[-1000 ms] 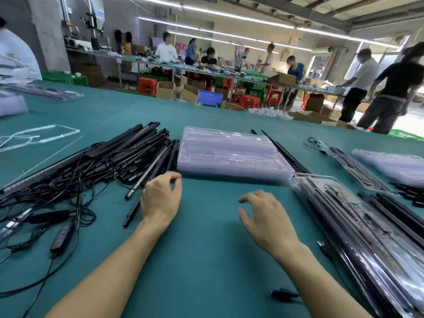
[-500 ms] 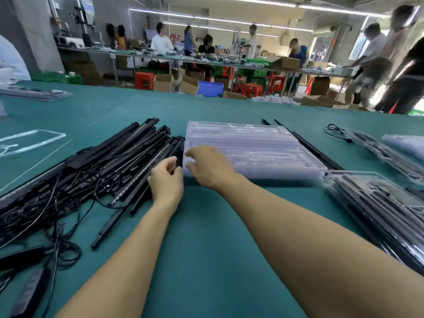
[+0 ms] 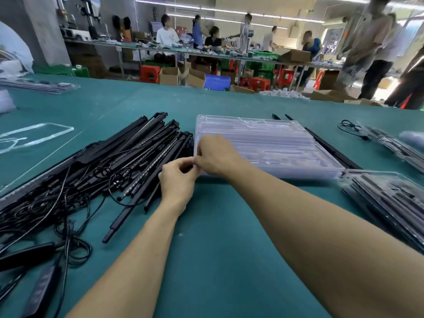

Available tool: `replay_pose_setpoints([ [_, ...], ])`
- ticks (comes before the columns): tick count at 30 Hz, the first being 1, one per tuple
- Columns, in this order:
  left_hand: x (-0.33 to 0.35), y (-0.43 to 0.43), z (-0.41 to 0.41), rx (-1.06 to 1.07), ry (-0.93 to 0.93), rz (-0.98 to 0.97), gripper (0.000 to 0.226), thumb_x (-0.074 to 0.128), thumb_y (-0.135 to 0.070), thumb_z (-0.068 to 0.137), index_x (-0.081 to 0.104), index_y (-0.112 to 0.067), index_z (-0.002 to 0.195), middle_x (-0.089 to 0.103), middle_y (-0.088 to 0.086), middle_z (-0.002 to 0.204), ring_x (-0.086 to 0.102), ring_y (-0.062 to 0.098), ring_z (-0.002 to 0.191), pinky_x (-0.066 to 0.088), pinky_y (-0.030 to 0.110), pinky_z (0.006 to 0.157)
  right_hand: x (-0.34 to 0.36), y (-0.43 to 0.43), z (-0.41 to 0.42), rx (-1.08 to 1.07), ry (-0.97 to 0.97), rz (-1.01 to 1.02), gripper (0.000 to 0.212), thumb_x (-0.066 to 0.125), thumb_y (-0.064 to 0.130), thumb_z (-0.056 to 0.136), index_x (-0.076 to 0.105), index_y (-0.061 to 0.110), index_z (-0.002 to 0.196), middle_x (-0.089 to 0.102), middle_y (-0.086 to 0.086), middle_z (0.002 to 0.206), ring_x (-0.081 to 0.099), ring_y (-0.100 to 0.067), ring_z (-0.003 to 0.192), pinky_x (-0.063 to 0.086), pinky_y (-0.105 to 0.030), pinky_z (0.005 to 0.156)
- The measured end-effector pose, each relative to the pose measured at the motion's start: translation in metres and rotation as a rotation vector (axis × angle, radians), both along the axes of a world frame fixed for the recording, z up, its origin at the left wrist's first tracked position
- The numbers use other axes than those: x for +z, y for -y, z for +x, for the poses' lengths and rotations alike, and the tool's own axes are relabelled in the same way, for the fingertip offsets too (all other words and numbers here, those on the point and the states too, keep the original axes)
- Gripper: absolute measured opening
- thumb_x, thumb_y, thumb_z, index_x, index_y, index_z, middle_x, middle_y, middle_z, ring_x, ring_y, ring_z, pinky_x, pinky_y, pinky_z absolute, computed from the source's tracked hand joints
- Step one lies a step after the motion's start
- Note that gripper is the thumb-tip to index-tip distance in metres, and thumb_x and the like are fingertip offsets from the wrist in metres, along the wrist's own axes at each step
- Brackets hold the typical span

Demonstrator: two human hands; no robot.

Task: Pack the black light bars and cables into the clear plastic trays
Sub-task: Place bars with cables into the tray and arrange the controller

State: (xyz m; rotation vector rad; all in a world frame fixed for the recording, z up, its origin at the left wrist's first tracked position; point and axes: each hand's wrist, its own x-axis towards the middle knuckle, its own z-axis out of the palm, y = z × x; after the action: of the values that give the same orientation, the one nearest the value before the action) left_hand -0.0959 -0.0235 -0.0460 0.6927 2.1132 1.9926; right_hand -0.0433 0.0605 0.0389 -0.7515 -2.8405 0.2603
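Observation:
A stack of clear plastic trays (image 3: 270,143) lies at the middle of the green table. My right hand (image 3: 218,157) rests on its near left corner with fingers curled over the edge. My left hand (image 3: 177,180) meets it there, thumb and fingers pinching the same tray corner. To the left spreads a pile of black light bars (image 3: 137,152) tangled with black cables (image 3: 57,203). Two controller boxes (image 3: 34,271) lie at the bottom left.
Filled trays (image 3: 390,203) holding bars sit at the right, with more (image 3: 390,143) farther back. Loose black bars (image 3: 330,145) lie behind the stack. An acrylic sheet (image 3: 34,136) is at the left. People work at benches beyond the table edge.
My right hand crossed from the open table to the tray stack's left corner. My left hand moved up off the bars to pinch the same corner. The camera came closer.

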Motion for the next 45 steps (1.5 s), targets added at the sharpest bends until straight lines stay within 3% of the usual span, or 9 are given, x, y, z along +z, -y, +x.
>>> replay_pose_setpoints([
  [11, -0.001, -0.001, -0.004, -0.068, 0.088, 0.112, 0.018, 0.081, -0.016, 0.081, 0.077, -0.033, 0.082, 0.077, -0.007, 0.085, 0.073, 0.014, 0.089, 0.056, 0.036, 0.093, 0.002, -0.011, -0.006, 0.056, 0.029, -0.003, 0.014, 0.064, 0.022, 0.089, 0.073, 0.012, 0.089, 0.066, -0.011, 0.090, 0.060, -0.030, 0.088, 0.041, -0.033, 0.067],
  [15, -0.002, 0.000, -0.006, -0.091, 0.122, 0.127, 0.010, 0.077, -0.016, 0.086, 0.078, -0.022, 0.094, 0.077, -0.001, 0.093, 0.071, 0.018, 0.094, 0.054, 0.039, 0.097, 0.001, -0.012, -0.006, 0.085, 0.078, 0.046, 0.015, 0.059, 0.024, 0.092, 0.064, 0.013, 0.083, 0.059, -0.010, 0.088, 0.055, -0.032, 0.087, 0.038, -0.034, 0.068],
  [19, -0.002, -0.001, -0.007, -0.087, 0.155, 0.100, 0.017, 0.076, -0.017, 0.087, 0.077, -0.011, 0.102, 0.077, 0.003, 0.096, 0.071, 0.024, 0.099, 0.053, 0.043, 0.099, -0.002, -0.007, -0.001, 0.126, 0.098, 0.157, 0.034, 0.047, 0.016, 0.094, 0.034, 0.014, 0.063, 0.035, -0.005, 0.067, 0.042, -0.033, 0.074, 0.028, -0.035, 0.063],
  [24, 0.001, -0.005, -0.008, -0.028, 0.213, 0.100, 0.013, 0.069, -0.014, 0.089, 0.079, -0.012, 0.096, 0.077, 0.006, 0.091, 0.071, 0.027, 0.097, 0.053, 0.047, 0.098, 0.000, -0.005, 0.003, 0.152, 0.062, 0.250, 0.035, 0.044, 0.012, 0.093, 0.030, 0.012, 0.061, 0.032, -0.005, 0.062, 0.031, -0.025, 0.057, 0.016, -0.035, 0.052],
  [27, 0.002, -0.007, -0.006, 0.034, 0.171, 0.055, 0.009, 0.072, -0.019, 0.081, 0.080, -0.024, 0.081, 0.076, -0.004, 0.078, 0.071, 0.024, 0.088, 0.056, 0.043, 0.091, -0.002, -0.007, 0.004, 0.201, 0.094, 0.315, 0.036, 0.046, 0.017, 0.094, 0.030, 0.014, 0.061, 0.040, -0.007, 0.068, 0.036, -0.028, 0.062, 0.022, -0.034, 0.057],
  [33, 0.006, -0.008, -0.010, 0.033, 0.243, 0.062, 0.014, 0.072, -0.014, 0.079, 0.079, -0.022, 0.071, 0.075, 0.005, 0.077, 0.062, 0.020, 0.078, 0.055, 0.045, 0.091, -0.003, -0.009, 0.002, 0.251, 0.099, 0.309, 0.039, 0.053, 0.018, 0.093, 0.025, 0.018, 0.066, 0.041, -0.007, 0.085, 0.042, -0.031, 0.072, 0.034, -0.038, 0.065],
  [37, 0.007, -0.008, -0.006, 0.134, 0.178, 0.009, 0.016, 0.066, -0.020, 0.073, 0.076, -0.030, 0.065, 0.071, -0.012, 0.063, 0.061, 0.013, 0.069, 0.049, 0.025, 0.067, 0.013, -0.008, 0.002, 0.168, -0.044, 0.290, 0.020, 0.047, 0.006, 0.094, 0.033, 0.012, 0.081, 0.035, -0.009, 0.087, 0.038, -0.032, 0.066, 0.033, -0.041, 0.061],
  [41, 0.009, -0.009, -0.001, 0.127, 0.123, -0.028, 0.014, 0.069, -0.018, 0.078, 0.071, -0.030, 0.071, 0.068, -0.019, 0.064, 0.066, 0.014, 0.082, 0.053, 0.031, 0.082, 0.053, -0.027, -0.002, -0.006, -0.297, 0.323, 0.014, 0.041, 0.001, 0.097, 0.034, 0.009, 0.088, 0.037, -0.011, 0.092, 0.039, -0.028, 0.060, 0.032, -0.041, 0.056],
  [45, 0.006, -0.012, 0.008, 0.083, -0.049, -0.119, 0.022, 0.058, -0.024, 0.089, 0.069, -0.041, 0.082, 0.070, -0.009, 0.078, 0.064, 0.022, 0.083, 0.047, 0.029, 0.072, 0.062, -0.037, -0.005, -0.087, -0.391, 0.360, 0.017, 0.037, -0.008, 0.094, 0.038, 0.009, 0.092, 0.032, -0.010, 0.093, 0.028, -0.021, 0.051, 0.016, -0.032, 0.046],
])
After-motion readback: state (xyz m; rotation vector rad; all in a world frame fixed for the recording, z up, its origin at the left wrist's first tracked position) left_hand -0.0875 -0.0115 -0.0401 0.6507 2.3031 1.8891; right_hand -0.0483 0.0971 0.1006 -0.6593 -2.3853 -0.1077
